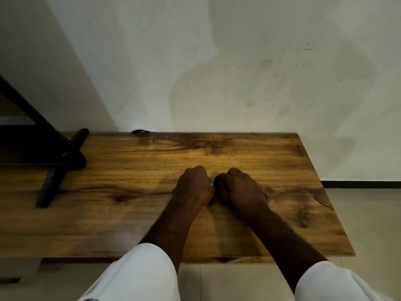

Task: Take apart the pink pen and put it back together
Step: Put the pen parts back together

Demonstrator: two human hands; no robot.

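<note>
My left hand [193,187] and my right hand [237,189] are both closed into fists and pressed together over the middle of the wooden table [130,203]. Between the two fists only a small pale, bluish-grey bit of an object [211,181] shows. The rest of it is hidden inside my fingers, so I cannot tell its colour or which part of the pen it is. Both hands appear to grip it from opposite sides.
A black metal stand [54,166] with angled legs occupies the table's left end. A small dark object [141,131] lies at the table's back edge against the white wall. The table's right edge drops to a tiled floor [368,213].
</note>
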